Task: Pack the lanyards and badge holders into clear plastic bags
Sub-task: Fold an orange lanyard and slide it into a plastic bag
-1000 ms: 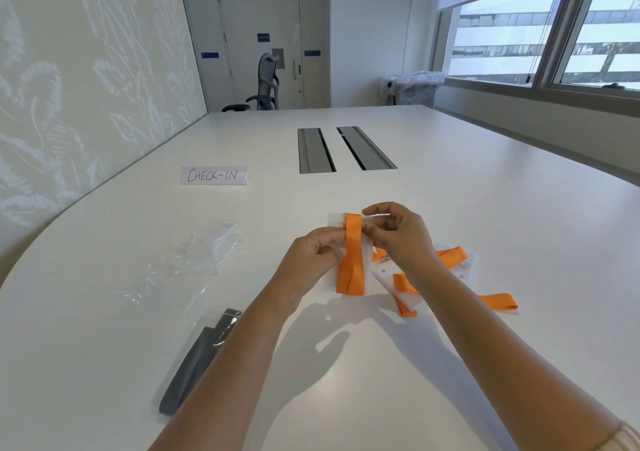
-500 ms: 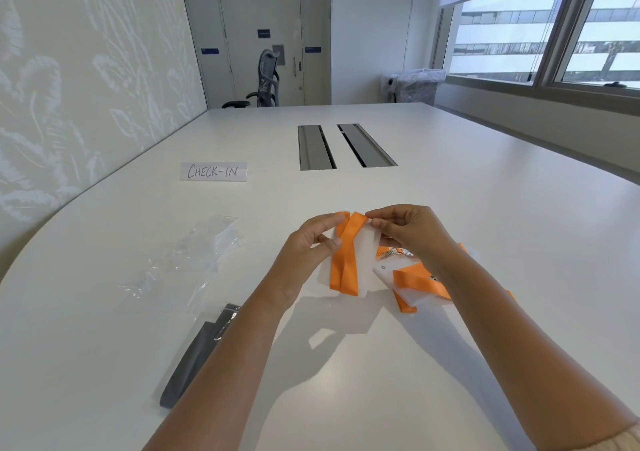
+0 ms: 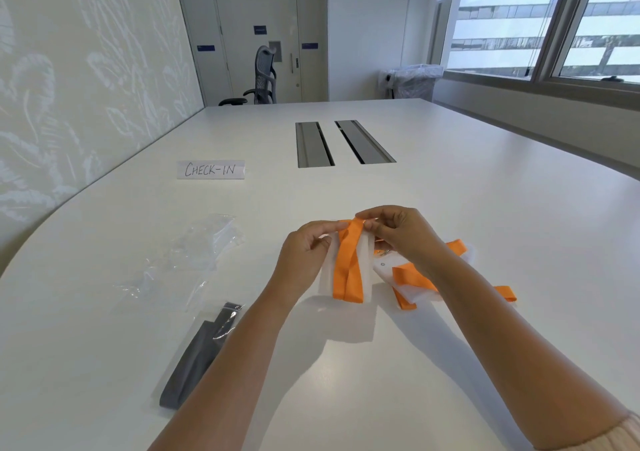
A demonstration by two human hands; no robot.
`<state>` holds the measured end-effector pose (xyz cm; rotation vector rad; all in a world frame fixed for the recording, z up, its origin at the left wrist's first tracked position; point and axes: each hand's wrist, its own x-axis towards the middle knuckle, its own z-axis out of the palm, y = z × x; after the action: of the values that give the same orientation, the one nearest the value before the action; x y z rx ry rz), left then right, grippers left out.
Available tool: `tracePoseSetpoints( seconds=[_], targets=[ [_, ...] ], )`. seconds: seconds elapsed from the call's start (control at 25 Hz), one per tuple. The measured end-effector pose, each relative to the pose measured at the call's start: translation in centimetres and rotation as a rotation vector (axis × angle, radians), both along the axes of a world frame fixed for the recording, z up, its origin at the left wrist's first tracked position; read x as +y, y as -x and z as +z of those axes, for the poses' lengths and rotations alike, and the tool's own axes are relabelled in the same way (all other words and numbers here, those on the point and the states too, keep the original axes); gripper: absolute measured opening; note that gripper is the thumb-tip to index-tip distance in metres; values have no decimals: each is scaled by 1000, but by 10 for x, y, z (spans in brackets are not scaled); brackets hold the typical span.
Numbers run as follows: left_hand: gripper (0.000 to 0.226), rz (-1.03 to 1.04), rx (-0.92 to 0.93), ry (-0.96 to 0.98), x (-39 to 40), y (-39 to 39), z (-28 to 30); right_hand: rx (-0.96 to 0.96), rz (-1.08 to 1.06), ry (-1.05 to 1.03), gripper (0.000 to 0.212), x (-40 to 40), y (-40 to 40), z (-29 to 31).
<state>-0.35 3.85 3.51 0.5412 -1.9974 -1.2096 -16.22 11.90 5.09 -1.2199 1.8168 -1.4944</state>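
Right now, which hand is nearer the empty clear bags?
Left. The left hand holds the badge holder's left edge, on the side of the clear bags. The right hand pinches the lanyard top, farther right.

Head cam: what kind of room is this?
Likely an office meeting room set up for event check-in: a long white conference table with cable hatches, a handwritten CHECK-IN sign, a mesh office chair by the door, and windows facing an office block.
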Motion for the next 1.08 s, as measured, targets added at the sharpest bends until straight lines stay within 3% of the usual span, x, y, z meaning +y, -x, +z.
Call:
tracePoseSetpoints(
  seconds=[0.16, 0.32, 0.4, 0.64, 0.84, 1.08],
  targets=[
    [24, 70, -12, 58, 0, 2, -4, 38, 33, -65, 18, -1, -1, -1],
    [19, 112, 83, -83, -2, 2, -6, 36, 85, -84, 16, 0, -3, 1],
    [18, 155, 20, -119, -3, 4, -10, 72, 94, -109, 15, -2, -5, -4],
    [24, 270, -411, 30, -6, 13, -30, 411, 59, -336, 18, -8, -14, -23],
    [24, 319, -447, 174, -2, 12, -30, 511, 16, -381, 18, -9, -15, -27],
    [23, 442, -467, 374, -15, -13, -9, 514, -70, -223, 20, -9, -13, -27]
  ],
)
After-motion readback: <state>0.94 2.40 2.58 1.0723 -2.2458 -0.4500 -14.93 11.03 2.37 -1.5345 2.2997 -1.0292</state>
